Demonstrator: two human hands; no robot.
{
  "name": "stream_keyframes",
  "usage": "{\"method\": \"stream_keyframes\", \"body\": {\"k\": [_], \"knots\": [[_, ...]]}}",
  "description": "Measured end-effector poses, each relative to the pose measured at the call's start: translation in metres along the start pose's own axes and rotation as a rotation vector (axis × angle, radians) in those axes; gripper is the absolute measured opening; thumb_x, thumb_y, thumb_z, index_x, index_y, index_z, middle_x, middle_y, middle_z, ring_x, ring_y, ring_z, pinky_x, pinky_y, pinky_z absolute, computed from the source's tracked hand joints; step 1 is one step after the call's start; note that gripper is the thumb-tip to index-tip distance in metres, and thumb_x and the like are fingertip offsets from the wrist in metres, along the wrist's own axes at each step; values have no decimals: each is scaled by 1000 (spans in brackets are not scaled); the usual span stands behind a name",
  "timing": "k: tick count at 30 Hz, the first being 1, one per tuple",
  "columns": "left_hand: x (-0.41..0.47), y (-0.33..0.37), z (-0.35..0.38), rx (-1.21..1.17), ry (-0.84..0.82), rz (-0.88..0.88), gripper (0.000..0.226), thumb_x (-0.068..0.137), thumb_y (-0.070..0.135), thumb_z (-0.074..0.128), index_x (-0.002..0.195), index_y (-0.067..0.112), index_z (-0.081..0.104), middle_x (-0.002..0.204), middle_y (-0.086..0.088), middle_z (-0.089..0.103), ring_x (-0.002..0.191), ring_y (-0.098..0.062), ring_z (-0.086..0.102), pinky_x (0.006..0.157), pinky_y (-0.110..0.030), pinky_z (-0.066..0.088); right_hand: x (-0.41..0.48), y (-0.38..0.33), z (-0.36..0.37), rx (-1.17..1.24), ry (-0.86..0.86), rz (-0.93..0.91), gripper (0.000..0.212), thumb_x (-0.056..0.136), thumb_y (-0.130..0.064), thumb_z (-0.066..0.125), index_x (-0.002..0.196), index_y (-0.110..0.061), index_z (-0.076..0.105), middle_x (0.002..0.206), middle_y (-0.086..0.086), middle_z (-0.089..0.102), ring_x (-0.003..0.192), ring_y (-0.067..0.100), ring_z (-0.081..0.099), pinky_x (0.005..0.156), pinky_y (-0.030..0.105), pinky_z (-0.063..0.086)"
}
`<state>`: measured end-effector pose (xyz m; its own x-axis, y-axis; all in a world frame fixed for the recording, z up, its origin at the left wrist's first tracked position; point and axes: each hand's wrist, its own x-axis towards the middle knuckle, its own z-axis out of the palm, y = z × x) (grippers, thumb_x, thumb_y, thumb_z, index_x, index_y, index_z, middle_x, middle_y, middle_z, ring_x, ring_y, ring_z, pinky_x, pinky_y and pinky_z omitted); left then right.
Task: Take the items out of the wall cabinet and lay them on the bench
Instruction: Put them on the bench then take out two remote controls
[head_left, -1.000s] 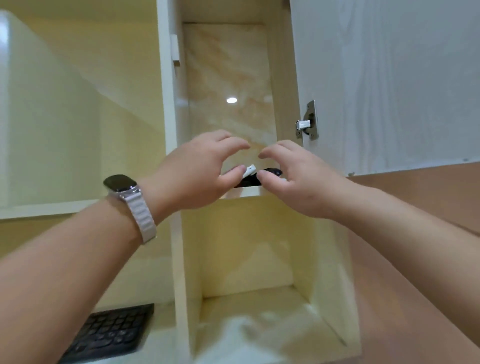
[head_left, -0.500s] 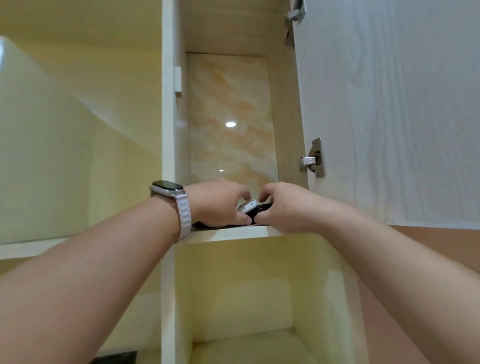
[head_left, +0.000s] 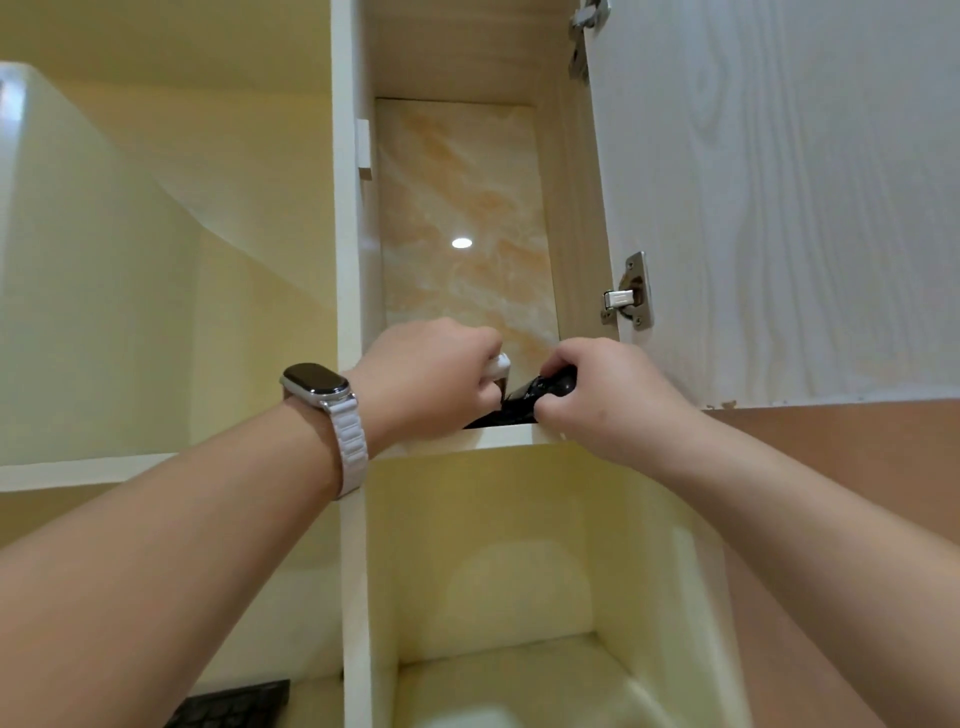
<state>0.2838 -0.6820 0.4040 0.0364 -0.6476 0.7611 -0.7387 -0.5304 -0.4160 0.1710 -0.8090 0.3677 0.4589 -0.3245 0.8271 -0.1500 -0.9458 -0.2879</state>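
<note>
Both hands reach up onto the shelf (head_left: 498, 439) of the open wall cabinet. My left hand (head_left: 426, 379) curls round a small white item (head_left: 500, 365), of which only one rounded end shows. My right hand (head_left: 602, 395) grips a glossy black item (head_left: 540, 389) at the shelf's front edge. The two items sit side by side, almost touching. More black (head_left: 496, 418) lies flat on the shelf beneath them; what it is cannot be made out.
The cabinet door (head_left: 779, 208) stands open on the right, its hinge (head_left: 628, 299) close to my right hand. A marbled panel (head_left: 462, 218) backs the cabinet. Below are open cream compartments. A black keyboard (head_left: 234, 706) lies at the bottom left.
Both hands moved from in front of the shelf onto it and closed round the items. The white item's end and the black item now stand higher between my hands.
</note>
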Motion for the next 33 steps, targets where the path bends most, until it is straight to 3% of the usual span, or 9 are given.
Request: {"method": "stream_keyframes", "body": {"k": [4, 9, 14, 17, 19, 22, 26, 29, 33], "knots": [[-25, -1, -3, 18, 271, 6, 23, 87, 32, 53, 78, 18, 37, 58, 7, 35, 56, -24, 44, 43, -29, 19, -24, 4, 6, -13, 195, -150, 29, 82, -20, 65, 111, -17, 66, 106, -1, 61, 92, 13, 52, 72, 16, 33], [-57, -1, -1, -130, 445, 37, 38, 83, 34, 68, 74, 21, 33, 55, 14, 26, 46, -20, 32, 40, -20, 17, -50, 20, 10, 95, 320, -204, 29, 77, -11, 75, 103, -14, 63, 96, -3, 53, 80, 1, 42, 72, 0, 33], [-77, 5, 4, -214, 519, -25, 41, 82, 29, 73, 75, 21, 33, 61, 9, 35, 48, -21, 32, 43, -18, 20, -68, 31, 19, 74, 403, -211, 21, 76, -11, 75, 89, -13, 60, 88, -3, 51, 75, 10, 44, 63, 28, 41], [-87, 8, 2, -358, 494, -118, 30, 83, 28, 72, 97, 17, 47, 72, 7, 50, 57, -19, 45, 47, -20, 32, -76, 34, 20, 22, 420, -204, 20, 74, -10, 72, 88, -11, 58, 86, -1, 50, 71, 21, 48, 58, 38, 44], [-93, 9, -1, -383, 471, -145, 39, 85, 27, 68, 117, 17, 50, 82, 5, 55, 65, -19, 49, 49, -27, 36, -80, 36, 20, -7, 445, -204, 18, 76, -12, 70, 86, -11, 55, 82, 0, 50, 68, 24, 47, 55, 39, 44], [-103, 12, -4, -356, 465, -163, 33, 86, 25, 65, 118, 19, 60, 96, 0, 62, 79, -21, 56, 63, -30, 38, -87, 37, 18, 2, 482, -173, 19, 81, -16, 68, 87, -15, 51, 74, -2, 49, 64, 23, 45, 53, 38, 43], [-116, 21, -1, -418, 407, -273, 20, 84, 21, 65, 104, 23, 66, 87, 3, 60, 75, -17, 53, 60, -23, 37, -97, 35, 15, 37, 366, -53, 22, 85, -22, 62, 103, -21, 49, 76, -5, 57, 71, 28, 55, 61, 41, 49], [-125, 33, 4, -506, 392, -375, 10, 81, 19, 66, 87, 22, 60, 75, 11, 56, 68, -8, 51, 59, -11, 36, -105, 35, 17, 79, 222, 22, 20, 85, -25, 57, 103, -25, 48, 72, -5, 57, 68, 26, 56, 60, 41, 50], [-139, 57, 12, -652, 370, -511, 10, 83, 22, 66, 88, 25, 58, 73, 11, 61, 68, -5, 57, 54, -16, 39, -120, 38, 22, 323, 97, 150, 12, 84, -24, 53, 95, -27, 48, 69, -3, 56, 58, 17, 52, 51, 36, 46]]}}
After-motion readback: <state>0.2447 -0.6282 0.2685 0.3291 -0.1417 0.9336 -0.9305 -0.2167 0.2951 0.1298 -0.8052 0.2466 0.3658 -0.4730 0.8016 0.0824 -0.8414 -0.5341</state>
